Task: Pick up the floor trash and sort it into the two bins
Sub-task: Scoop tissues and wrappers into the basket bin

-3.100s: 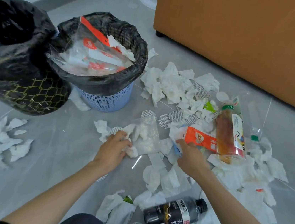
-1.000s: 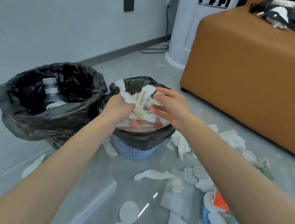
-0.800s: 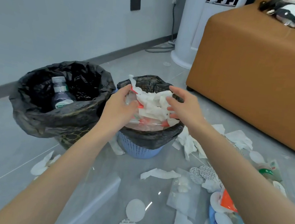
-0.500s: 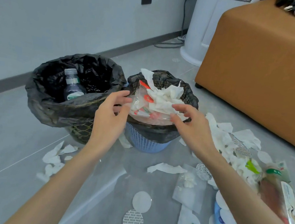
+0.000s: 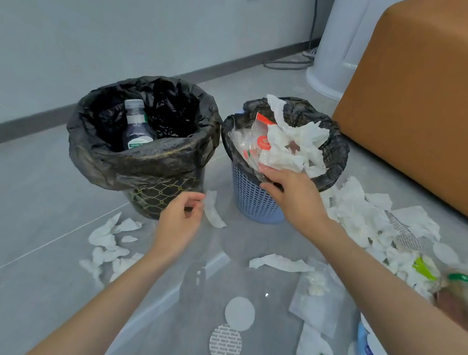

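Right hand [image 5: 292,197] is loose, fingers spread over the front rim of the blue bin [image 5: 253,202], not gripping anything. Left hand [image 5: 178,223] is half-curled right beside a white tissue strip [image 5: 213,213] on the floor, and I can't tell if it's pinching it. The blue bin's heaped with crumpled white tissues [image 5: 292,146] and a clear red-printed wrapper [image 5: 253,144]. The black bin [image 5: 140,165] has a bottle [image 5: 135,127] in it.

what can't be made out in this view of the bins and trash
Head view: bottle in the black bin, lower half hidden by the liner.
Blue bin: what lies under the tissues, hidden by them.
Drink bottle at the right edge: blurred and cut off.
Left hand: pinching the tissue strip or only beside it, unclear.
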A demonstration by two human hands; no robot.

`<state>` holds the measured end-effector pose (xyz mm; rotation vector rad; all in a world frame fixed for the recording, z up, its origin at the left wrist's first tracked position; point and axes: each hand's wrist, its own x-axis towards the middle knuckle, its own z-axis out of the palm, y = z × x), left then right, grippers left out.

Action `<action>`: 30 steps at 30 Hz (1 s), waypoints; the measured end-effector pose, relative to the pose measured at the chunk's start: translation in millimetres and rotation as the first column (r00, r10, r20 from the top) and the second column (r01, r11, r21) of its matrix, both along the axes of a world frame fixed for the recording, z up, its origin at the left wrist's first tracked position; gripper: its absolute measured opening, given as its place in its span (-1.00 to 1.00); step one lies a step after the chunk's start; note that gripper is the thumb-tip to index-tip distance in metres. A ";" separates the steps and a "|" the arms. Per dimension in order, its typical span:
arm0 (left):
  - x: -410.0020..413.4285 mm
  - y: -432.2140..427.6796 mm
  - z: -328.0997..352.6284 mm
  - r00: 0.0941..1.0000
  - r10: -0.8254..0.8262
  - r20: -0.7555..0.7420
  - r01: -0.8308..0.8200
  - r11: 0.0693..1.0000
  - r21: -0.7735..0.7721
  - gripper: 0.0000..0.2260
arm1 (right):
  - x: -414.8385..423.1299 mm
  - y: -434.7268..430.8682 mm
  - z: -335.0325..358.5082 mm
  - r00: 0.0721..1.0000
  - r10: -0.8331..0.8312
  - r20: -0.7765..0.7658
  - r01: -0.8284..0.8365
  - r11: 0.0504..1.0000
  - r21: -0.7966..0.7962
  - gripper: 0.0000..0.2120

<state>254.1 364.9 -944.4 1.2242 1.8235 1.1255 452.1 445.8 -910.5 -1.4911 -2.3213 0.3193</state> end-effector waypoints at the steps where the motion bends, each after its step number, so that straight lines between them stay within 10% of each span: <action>1: 0.0 2.4 -7.7 1.000 -0.016 -0.018 0.015 0.999 -0.037 -0.83 | 0.9 8.0 0.5 0.999 0.020 -0.037 -0.021 0.999 -0.029 -0.84; 7: 1.5 26.2 -43.8 0.971 -0.186 -0.151 0.143 0.956 -0.256 -0.67 | -1.5 43.9 -5.4 0.999 0.031 0.022 -0.031 0.999 0.006 -0.72; 12: 0.7 45.6 -69.9 0.901 -0.341 -0.267 0.240 0.906 -0.348 -0.59 | 5.7 20.9 -21.1 0.963 -0.053 -0.265 0.077 0.994 0.083 -0.47; 21: 3.1 74.4 -110.6 0.699 -0.542 -0.465 0.260 0.800 -0.542 -0.53 | 29.9 -15.2 -60.6 0.855 -0.163 -0.492 0.325 0.908 0.265 -0.65; 30: 46.2 51.4 -117.4 0.560 -0.628 -0.541 0.426 0.778 -0.462 -0.68 | 99.5 16.3 -110.7 0.886 -0.463 -0.030 0.464 0.886 0.020 -0.62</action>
